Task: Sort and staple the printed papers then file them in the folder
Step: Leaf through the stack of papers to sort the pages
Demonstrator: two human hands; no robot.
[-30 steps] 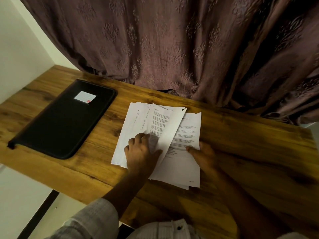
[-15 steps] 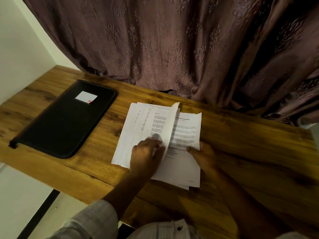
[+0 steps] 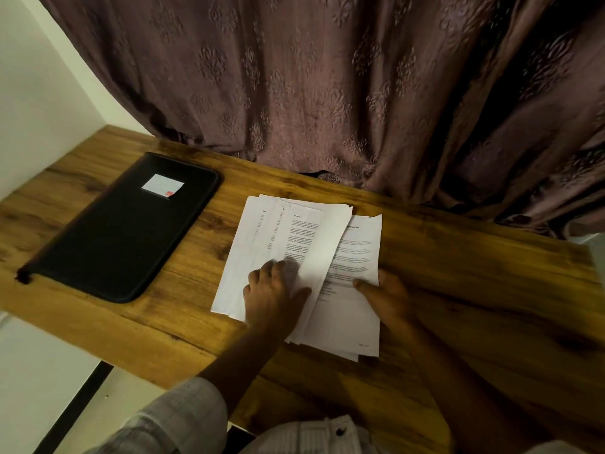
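Half a sec ago the top sheet [image 3: 322, 244] stood curled nearly on edge. Now it's dropped flatter, slanting across both piles. Left hand [image 3: 268, 296] barely shifted and pinches the sheet's near part btwn thumb & fingers. Right hand [image 3: 388, 299] is in the same spot, thumb pressing the right pile, fingers hidden under its edge. Sorting looks still under way: no stapler in view, folder [image 3: 124, 231] shut twd the tabletop's [image 3: 458, 290] left end. Papers [image 3: 347, 319] lie mid-tabletop, bottoms close to the front edge. Long axis runs front-to-back, headings twd the back edge, so text faces the person. The top sheet's far corner leans right.
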